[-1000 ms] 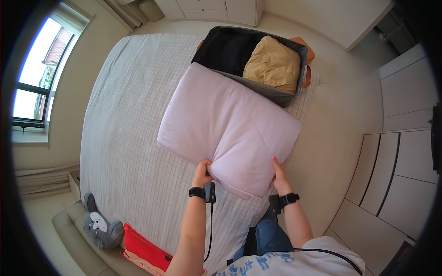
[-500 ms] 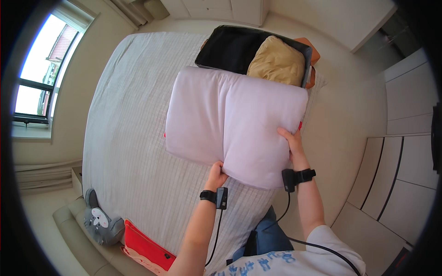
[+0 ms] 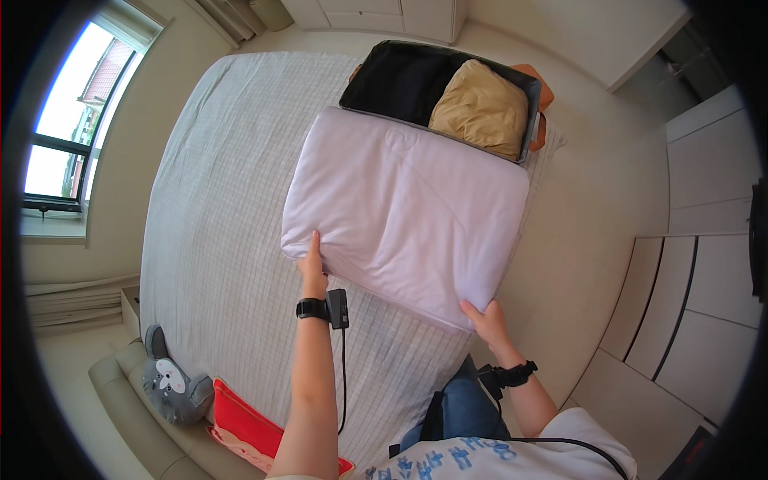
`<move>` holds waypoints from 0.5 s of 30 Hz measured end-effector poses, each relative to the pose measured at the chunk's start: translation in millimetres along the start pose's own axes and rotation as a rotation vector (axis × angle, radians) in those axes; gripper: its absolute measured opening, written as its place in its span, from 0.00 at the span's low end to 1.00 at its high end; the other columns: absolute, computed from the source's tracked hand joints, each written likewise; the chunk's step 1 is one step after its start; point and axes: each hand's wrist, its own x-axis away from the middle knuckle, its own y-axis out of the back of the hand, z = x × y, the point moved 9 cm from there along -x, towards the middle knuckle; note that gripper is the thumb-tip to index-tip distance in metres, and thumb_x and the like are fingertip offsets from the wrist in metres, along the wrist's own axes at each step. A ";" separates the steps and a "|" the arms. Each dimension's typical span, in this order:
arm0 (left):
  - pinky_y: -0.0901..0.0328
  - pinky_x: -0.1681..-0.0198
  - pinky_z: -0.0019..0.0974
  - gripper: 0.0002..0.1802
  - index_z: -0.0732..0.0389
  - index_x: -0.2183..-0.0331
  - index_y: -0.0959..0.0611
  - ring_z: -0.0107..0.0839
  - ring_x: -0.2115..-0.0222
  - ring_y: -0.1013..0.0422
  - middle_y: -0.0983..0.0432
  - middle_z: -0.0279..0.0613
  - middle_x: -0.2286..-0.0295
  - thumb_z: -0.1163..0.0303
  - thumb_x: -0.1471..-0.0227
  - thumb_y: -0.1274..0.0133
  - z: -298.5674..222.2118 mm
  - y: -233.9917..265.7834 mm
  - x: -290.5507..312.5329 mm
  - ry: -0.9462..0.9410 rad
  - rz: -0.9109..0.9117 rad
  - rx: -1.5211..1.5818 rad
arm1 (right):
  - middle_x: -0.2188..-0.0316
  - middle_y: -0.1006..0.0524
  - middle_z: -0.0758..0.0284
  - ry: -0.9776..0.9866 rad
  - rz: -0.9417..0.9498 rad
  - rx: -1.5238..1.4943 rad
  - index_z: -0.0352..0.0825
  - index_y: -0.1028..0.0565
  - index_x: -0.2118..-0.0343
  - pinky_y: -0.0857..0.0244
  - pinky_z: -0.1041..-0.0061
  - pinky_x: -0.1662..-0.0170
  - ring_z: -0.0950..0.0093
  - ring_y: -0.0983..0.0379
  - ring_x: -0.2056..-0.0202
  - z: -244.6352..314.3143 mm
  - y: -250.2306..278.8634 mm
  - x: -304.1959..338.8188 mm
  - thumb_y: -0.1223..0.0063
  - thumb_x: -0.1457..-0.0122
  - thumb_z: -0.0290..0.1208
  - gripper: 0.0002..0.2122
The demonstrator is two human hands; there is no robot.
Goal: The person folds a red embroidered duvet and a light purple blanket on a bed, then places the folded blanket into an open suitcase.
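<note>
A bed under a pale grey checked cover fills most of a light-walled bedroom, seen from above. A window stands at the left, white wardrobe doors line the right wall, and more white cabinets run along the far wall. At the bed's far end lies an open dark suitcase, its right half packed with a tan bundle. By the near left corner of the bed sit a grey plush toy and, just beside it, a red cushion.

A large pale lilac pillow lies flat on the bed, its far edge touching the suitcase and its right end reaching the bed's right edge. The pillow is plump and rectangular, with soft creases across its top and a faint round mark near its far edge.

The left hand grips the pillow's near left corner, fingers laid up along its edge. The right hand is closed on the near right corner, fingers tucked under it. Each wrist wears a black band with a small device and a cable trailing from it. The person, in a white printed shirt and blue jeans, stands at the bed's near right edge.
</note>
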 end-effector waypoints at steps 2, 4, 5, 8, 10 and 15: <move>0.39 0.56 0.36 0.35 0.67 0.51 0.38 0.36 0.58 0.36 0.35 0.47 0.57 0.61 0.57 0.43 -21.7 7.9 -14.7 -0.184 -0.061 -0.077 | 0.57 0.31 0.62 0.012 0.164 -0.375 0.28 0.37 0.52 0.42 0.76 0.53 0.71 0.34 0.57 17.7 -18.3 14.6 0.45 0.51 0.34 0.24; 0.39 0.56 0.37 0.34 0.67 0.51 0.39 0.36 0.57 0.37 0.36 0.47 0.56 0.61 0.55 0.45 -27.7 0.4 -22.5 -0.196 0.008 0.021 | 0.56 0.31 0.63 0.004 0.210 -0.510 0.28 0.37 0.52 0.42 0.75 0.53 0.71 0.34 0.56 2.9 -38.4 10.4 0.45 0.51 0.34 0.24; 0.39 0.56 0.38 0.33 0.67 0.51 0.40 0.37 0.56 0.37 0.37 0.48 0.55 0.62 0.54 0.46 -31.0 -8.8 -23.7 -0.208 0.071 0.120 | 0.56 0.32 0.63 0.000 0.260 -0.645 0.29 0.37 0.52 0.42 0.74 0.53 0.71 0.35 0.56 -9.4 -47.9 4.5 0.46 0.51 0.33 0.24; 0.40 0.53 0.39 0.33 0.67 0.50 0.40 0.38 0.53 0.39 0.39 0.50 0.53 0.60 0.53 0.47 -20.1 40.2 -68.2 -0.117 0.058 0.138 | 0.55 0.33 0.63 -0.213 0.243 -0.510 0.32 0.38 0.51 0.40 0.64 0.53 0.70 0.37 0.54 -51.5 -81.8 -3.4 0.45 0.51 0.33 0.24; 0.41 0.52 0.41 0.33 0.67 0.50 0.40 0.38 0.52 0.40 0.40 0.49 0.52 0.59 0.53 0.47 -0.5 56.5 -83.9 0.093 -0.056 0.104 | 0.55 0.33 0.63 -0.278 0.178 -0.421 0.33 0.38 0.51 0.39 0.62 0.55 0.70 0.37 0.54 -66.7 -92.6 0.3 0.45 0.51 0.33 0.24; 0.42 0.51 0.41 0.33 0.68 0.50 0.39 0.38 0.52 0.40 0.39 0.49 0.53 0.58 0.52 0.49 -23.3 31.1 -75.0 0.091 0.147 0.218 | 0.70 0.27 0.62 -0.345 0.332 -1.062 0.31 0.31 0.63 0.32 0.64 0.66 0.70 0.30 0.70 -83.1 -110.2 6.1 0.53 0.50 0.23 0.10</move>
